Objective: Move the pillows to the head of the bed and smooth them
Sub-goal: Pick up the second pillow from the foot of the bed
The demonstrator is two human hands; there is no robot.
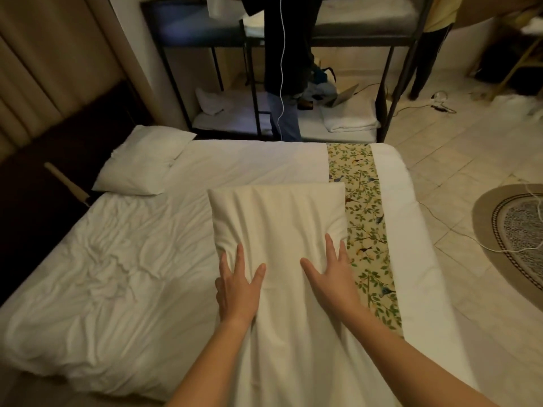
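Observation:
A cream-white pillow (279,218) lies on the bed's middle right, partly over the floral runner (363,230). My left hand (239,289) grips its near left side, fingers pressed into the fabric. My right hand (332,277) holds its near right side, fingers spread over bunched folds. A second white pillow (144,163) rests at the far left corner of the bed, by the dark headboard (53,177). The white sheet (123,274) is wrinkled on the left half.
A black metal bunk frame (390,83) stands beyond the bed, with folded towels (349,118) on its lower level. A person's legs (285,92) are beside it. Tiled floor, a round rug (517,239) and loose cables lie to the right.

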